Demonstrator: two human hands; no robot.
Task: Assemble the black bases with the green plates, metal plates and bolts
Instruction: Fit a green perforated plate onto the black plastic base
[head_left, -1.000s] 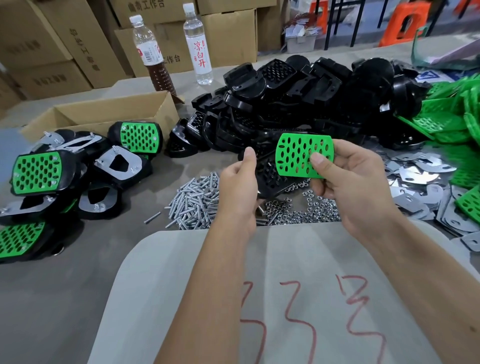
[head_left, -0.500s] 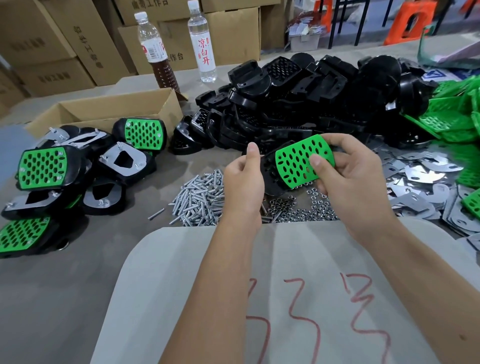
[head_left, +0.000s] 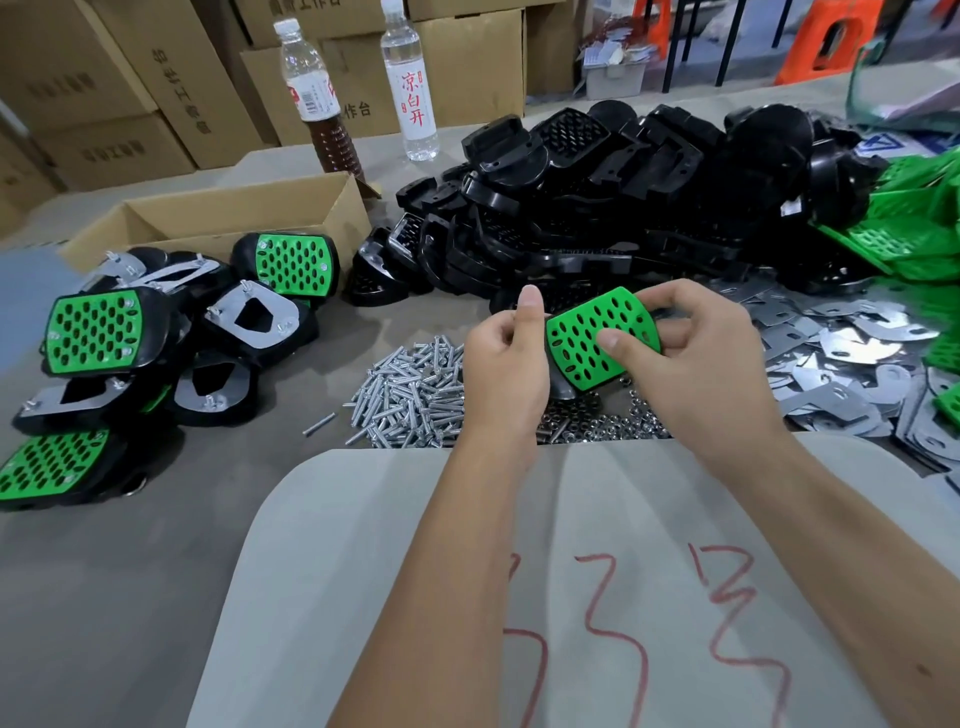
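Both hands meet above the tabletop: the right hand has its grip closed on a green plate, thumb pressing its face, fingers curled behind; the left hand grips the black base just under the plate. Bolts lie heaped below, loose metal plates at the right

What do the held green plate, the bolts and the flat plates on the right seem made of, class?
Green plate: likely moulded plastic, uniform colour, matte sheen, neat oval holes.
Bolts: probably plated steel, bright silvery threads.
Metal plates: thin sheet metal, apparently steel, with mirror-like glare.
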